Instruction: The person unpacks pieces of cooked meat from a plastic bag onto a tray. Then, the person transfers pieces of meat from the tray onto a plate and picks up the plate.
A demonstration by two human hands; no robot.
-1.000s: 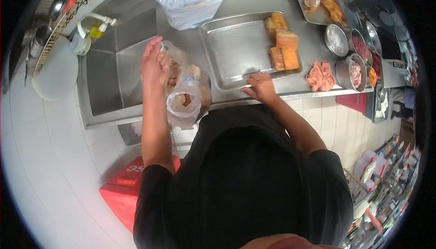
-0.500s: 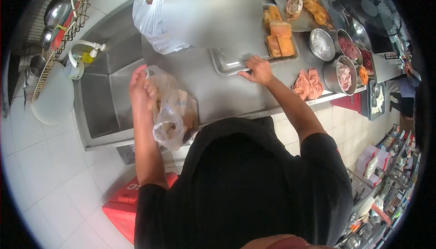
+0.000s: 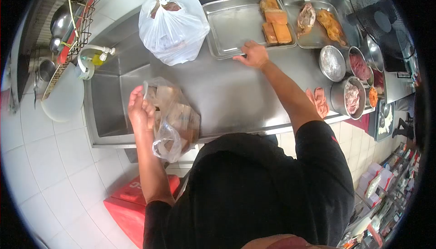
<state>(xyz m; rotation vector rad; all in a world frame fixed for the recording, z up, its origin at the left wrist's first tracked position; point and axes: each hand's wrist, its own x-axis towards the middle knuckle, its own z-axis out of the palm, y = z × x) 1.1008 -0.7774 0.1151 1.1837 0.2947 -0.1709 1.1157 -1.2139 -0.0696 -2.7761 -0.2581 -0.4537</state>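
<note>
My left hand [image 3: 141, 109] is closed on the top edge of a clear plastic bag [image 3: 175, 119], which hangs over the counter's front edge. Brown pieces, not clear in kind, show through its film. My right hand [image 3: 254, 54] grips the front rim of a shallow metal tray [image 3: 227, 28], its thumb pointing left. Orange-brown slabs [image 3: 277, 26] of what looks like cooked meat lie at that tray's right end. Left of the tray stands a knotted white plastic bag [image 3: 175, 31], full, with something dark inside.
A second tray [image 3: 318, 40] holds two cooked birds. Metal pots [image 3: 352, 97] with raw meat, a bowl [image 3: 332, 62] and a pink cloth [image 3: 319, 102] sit at right. A fan [image 3: 379, 15] stands behind. At left are the sink [image 3: 109, 108] and a tap [image 3: 102, 51].
The tray under my right hand has slid back, away from me, and now lies beside the other tray. My left hand still holds the clear bag. The view has shifted slightly.
</note>
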